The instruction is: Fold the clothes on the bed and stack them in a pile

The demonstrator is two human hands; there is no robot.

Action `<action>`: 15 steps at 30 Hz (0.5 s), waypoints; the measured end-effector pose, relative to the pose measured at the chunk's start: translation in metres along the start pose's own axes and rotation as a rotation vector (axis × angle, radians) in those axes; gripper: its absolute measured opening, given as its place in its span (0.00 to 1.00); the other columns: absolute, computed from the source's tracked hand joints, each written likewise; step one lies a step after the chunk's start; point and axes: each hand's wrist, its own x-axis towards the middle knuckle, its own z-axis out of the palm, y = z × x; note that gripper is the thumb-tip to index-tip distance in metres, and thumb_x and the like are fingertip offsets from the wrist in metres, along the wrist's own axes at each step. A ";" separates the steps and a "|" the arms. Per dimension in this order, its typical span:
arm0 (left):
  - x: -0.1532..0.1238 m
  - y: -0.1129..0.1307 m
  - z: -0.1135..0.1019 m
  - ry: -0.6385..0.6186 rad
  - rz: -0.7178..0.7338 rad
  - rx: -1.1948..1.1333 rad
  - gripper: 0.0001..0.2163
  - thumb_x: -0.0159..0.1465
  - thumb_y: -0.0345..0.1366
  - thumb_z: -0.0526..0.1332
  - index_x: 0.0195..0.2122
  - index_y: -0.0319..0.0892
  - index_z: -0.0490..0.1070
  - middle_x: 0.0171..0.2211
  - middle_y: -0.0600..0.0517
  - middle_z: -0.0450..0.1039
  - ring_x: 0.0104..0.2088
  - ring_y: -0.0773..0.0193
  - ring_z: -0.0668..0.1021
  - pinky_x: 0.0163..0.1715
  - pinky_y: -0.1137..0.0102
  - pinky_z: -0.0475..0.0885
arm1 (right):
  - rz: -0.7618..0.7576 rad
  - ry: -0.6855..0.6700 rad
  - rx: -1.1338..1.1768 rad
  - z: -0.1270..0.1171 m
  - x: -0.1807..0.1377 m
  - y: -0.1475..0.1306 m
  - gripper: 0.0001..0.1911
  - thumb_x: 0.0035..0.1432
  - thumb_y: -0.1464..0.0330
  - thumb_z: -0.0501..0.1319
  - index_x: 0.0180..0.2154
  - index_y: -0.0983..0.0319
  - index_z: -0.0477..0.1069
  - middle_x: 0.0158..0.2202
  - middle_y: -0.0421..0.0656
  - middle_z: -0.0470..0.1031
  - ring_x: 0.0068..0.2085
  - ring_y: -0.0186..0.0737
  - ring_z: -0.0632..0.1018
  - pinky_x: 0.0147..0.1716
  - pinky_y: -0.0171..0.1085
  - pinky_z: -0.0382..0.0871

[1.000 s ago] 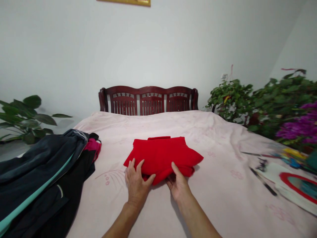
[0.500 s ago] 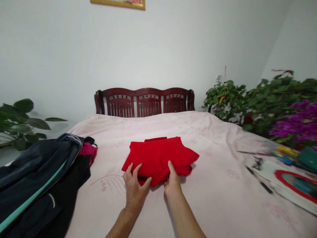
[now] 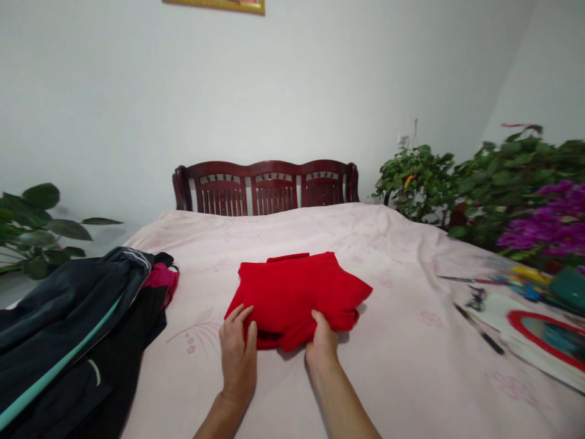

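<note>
A folded red garment (image 3: 297,292) lies in a bundle on the pink bed sheet (image 3: 402,378), with loose folds at its near edge. My right hand (image 3: 322,346) grips that near edge right of the middle, thumb on top and fingers hidden beneath the cloth. At the near left corner is my left hand (image 3: 240,350). Its fingers rest on the fabric and its thumb stands apart from them, beside a dark gap in the fold.
Dark clothes (image 3: 68,323) are heaped at the left. On the right lie a black pen-like item (image 3: 479,329), a white item with a red oval (image 3: 543,338) and small coloured things. A wooden headboard (image 3: 274,189) stands behind; leafy plants (image 3: 415,183) flank the bed.
My left hand has shifted left, its fingers closer together. My right hand has moved slightly right and nearer me with the garment's edge. The garment's right corner reaches a little farther right.
</note>
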 end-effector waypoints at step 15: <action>0.006 -0.042 0.009 -0.135 -0.395 -0.140 0.20 0.65 0.43 0.53 0.55 0.40 0.69 0.54 0.42 0.73 0.55 0.50 0.74 0.58 0.51 0.67 | -0.193 -0.383 -0.011 0.010 0.060 -0.128 0.24 0.43 0.69 0.66 0.46 0.66 0.75 0.42 0.48 0.82 0.46 0.50 0.81 0.47 0.47 0.79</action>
